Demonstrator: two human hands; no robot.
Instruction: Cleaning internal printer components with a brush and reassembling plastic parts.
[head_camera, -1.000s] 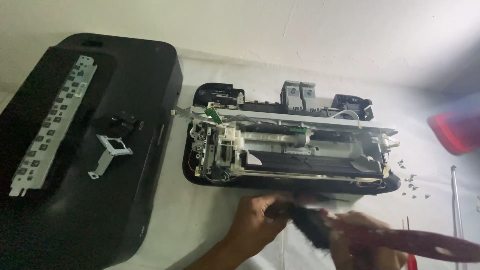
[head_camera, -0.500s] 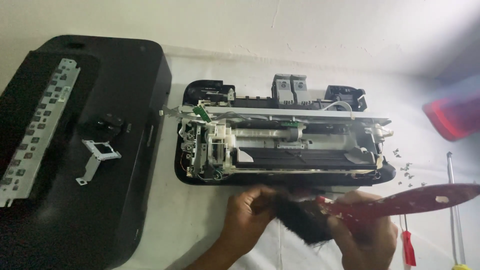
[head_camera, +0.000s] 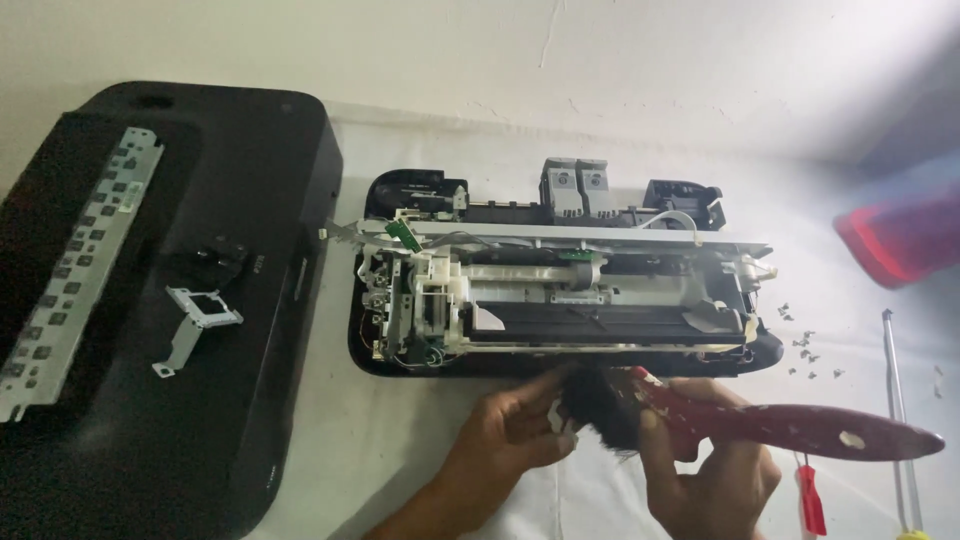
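a large black plastic cover (head_camera: 200, 300) fills the left side of the frame, lying on a white table (head_camera: 400, 450). on its far left lies a long metal strip (head_camera: 75, 270) full of small holes, and nearer the middle of the cover sits a small bent metal bracket (head_camera: 195, 325).

in the centre of the frame is an opened printer (head_camera: 560, 300), its shell off, showing white and grey parts, a long metal rail, thin wires and a small green circuit board.

at the lower centre, just below the printer's front edge, the left hand (head_camera: 515, 430) curls partly closed, its fingertips pinching the black bristles of a paintbrush (head_camera: 720, 420). just to the right, the right hand (head_camera: 710, 470) is closed around the brush near where the bristles meet the red handle. the handle is chipped with pale spots and points toward the right edge of the frame.

right of the printer, a scatter of small screws (head_camera: 805, 350) lies on the table. further right lies a long screwdriver (head_camera: 900, 400), and a small red-handled tool (head_camera: 810, 500) sits at the lower right. a blurred red object (head_camera: 900, 240) shows at the upper right.
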